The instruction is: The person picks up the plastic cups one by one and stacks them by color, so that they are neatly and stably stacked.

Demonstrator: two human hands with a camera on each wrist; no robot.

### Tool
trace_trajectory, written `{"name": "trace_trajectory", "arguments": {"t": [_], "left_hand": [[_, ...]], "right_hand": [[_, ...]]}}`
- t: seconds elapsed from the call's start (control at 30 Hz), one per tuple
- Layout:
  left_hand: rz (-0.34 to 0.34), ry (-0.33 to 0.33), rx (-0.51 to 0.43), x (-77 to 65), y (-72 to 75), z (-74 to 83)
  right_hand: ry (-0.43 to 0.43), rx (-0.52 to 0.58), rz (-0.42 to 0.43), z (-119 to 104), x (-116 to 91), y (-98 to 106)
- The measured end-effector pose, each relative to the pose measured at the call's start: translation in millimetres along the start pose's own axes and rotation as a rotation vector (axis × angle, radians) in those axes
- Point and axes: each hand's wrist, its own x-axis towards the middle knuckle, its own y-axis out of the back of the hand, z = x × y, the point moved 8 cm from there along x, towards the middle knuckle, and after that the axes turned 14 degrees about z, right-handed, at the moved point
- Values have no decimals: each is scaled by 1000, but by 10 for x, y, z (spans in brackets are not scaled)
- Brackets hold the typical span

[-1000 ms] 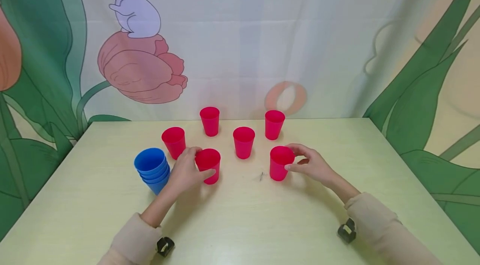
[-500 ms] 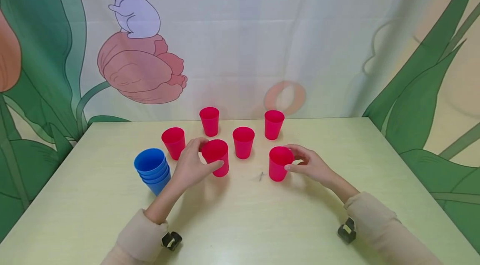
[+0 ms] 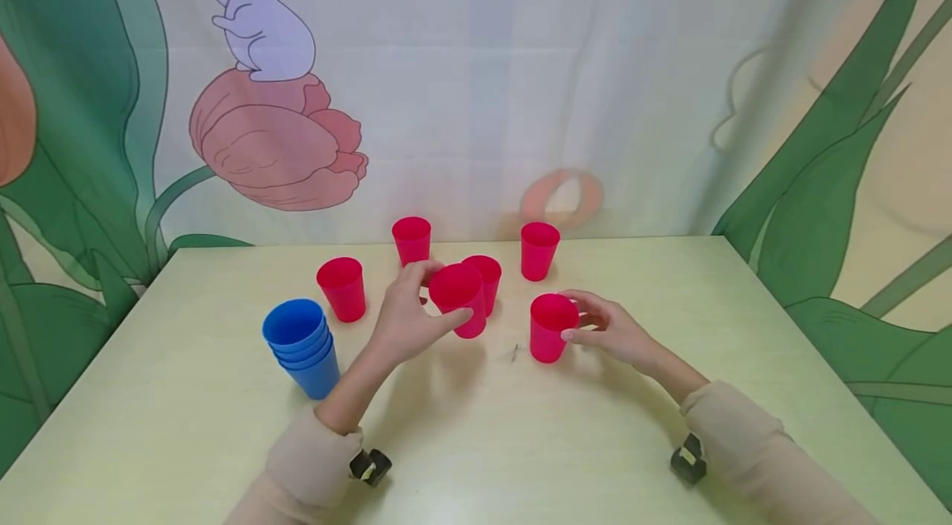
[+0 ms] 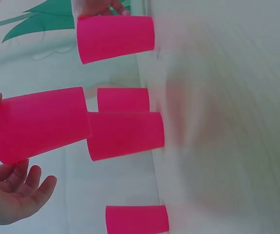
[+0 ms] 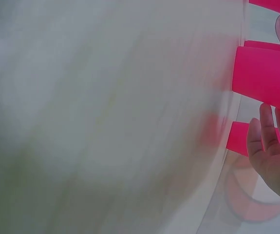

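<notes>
My left hand (image 3: 412, 314) grips a red plastic cup (image 3: 459, 302) between thumb and fingers, mouth up and slightly tilted. In the left wrist view this held cup (image 4: 40, 124) hangs above the table, its base overlapping another red cup (image 4: 126, 136) behind it. On the right, my right hand (image 3: 613, 331) holds a second red cup (image 3: 549, 331) that stands upright, thumb on the near side and fingers round the back. The right wrist view has the fingers (image 5: 267, 124) against the cup's side (image 5: 266, 78). The middle red cup (image 3: 491, 273) is partly hidden by the lifted one.
More red cups stand upright: one at left (image 3: 342, 289), one at back left (image 3: 412, 240), one at back right (image 3: 539, 252). A nested stack of blue cups (image 3: 301, 347) stands by my left forearm. Behind the pale table (image 3: 521, 442) hangs a printed curtain (image 3: 416, 95).
My left hand has lifted its red cup and carried it right and slightly back, in front of the middle cup. My right hand and its cup have stayed in place.
</notes>
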Motion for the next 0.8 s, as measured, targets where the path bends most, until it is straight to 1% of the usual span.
{"name": "trace_trajectory", "arguments": {"t": [0.13,0.27,0.47,0.63,0.8], "left_hand": [[2,-26,-57,25,-63,95],[-10,-59,-120,63,-166,187],[-26,-58,-197,119,-307,292],[-43,-66,-230,149,-402,372],[-67,-96,-259,177,-493,442]], "right_hand": [[2,10,-4,10,-5,-6],[9,19,-5,10,-14,2],[9,32,-12,19,-9,1],[13,26,-17,37,5,-1],[16,20,-17,20,-3,9]]}}
